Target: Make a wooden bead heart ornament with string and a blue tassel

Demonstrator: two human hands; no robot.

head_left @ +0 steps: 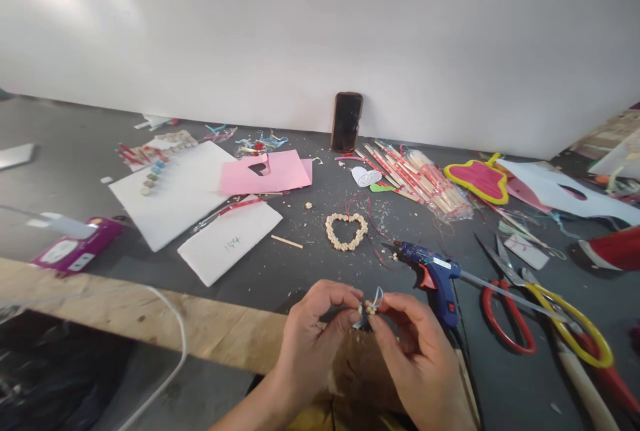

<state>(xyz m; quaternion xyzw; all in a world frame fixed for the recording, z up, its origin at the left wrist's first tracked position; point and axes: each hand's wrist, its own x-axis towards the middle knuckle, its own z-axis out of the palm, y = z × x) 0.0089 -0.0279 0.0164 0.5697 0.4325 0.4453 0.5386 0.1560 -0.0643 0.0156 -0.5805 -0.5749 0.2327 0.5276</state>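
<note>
My left hand [317,324] and my right hand [413,338] meet at the table's near edge, thumbs and forefingers pinched. Between their fingertips is a small beige cluster [371,308] with a loop of pale blue thread [379,296]. The left fingers grip one bit of it and the right fingers another; how the bits join is hidden. Beyond them lies a heart-shaped ring of beige pieces [345,244] with dark red thread around it. A glue gun [440,281], blue with an orange trigger, rests just right of the heart.
Scissors with red handles [525,344] and yellow handles [600,351] lie at right. A phone [347,121] leans against the wall. Wrapped sticks [425,184], pink card [290,174], a white block [225,244] and a purple power strip [80,248] occupy the table.
</note>
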